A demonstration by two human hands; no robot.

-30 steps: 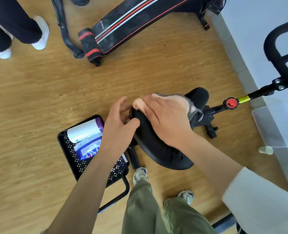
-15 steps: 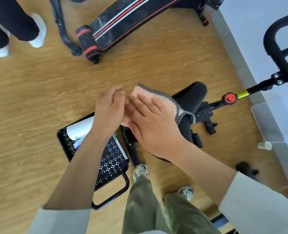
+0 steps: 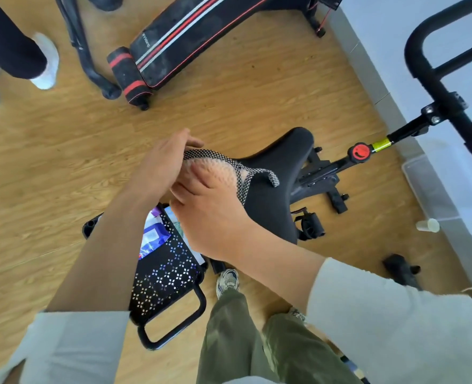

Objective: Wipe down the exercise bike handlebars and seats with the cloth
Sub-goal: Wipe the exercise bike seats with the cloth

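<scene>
The black bike seat (image 3: pixel 281 167) is in the middle of the view, its narrow nose pointing up and right. A pink cloth (image 3: pixel 218 170) with a black-and-white checked edge is held over the seat's rear left part. My left hand (image 3: pixel 162 164) grips the cloth's left side from above. My right hand (image 3: pixel 209 214) holds the cloth from below, fingers curled into it. The black handlebars (image 3: pixel 434 79) rise at the far right, joined to the seat by a post with a red knob (image 3: pixel 360 153).
A black perforated basket (image 3: pixel 168 273) with a roll and packets stands on the wood floor under my left forearm. A black-and-red bench (image 3: pixel 196 31) lies at the top. Another person's legs (image 3: pixel 10 51) are at top left. A white wall and small plastic cup (image 3: pixel 427 225) are on the right.
The cloth has come up off the seat, where my right hand was pressing it. Both hands now hold it bunched between them above the seat's rear.
</scene>
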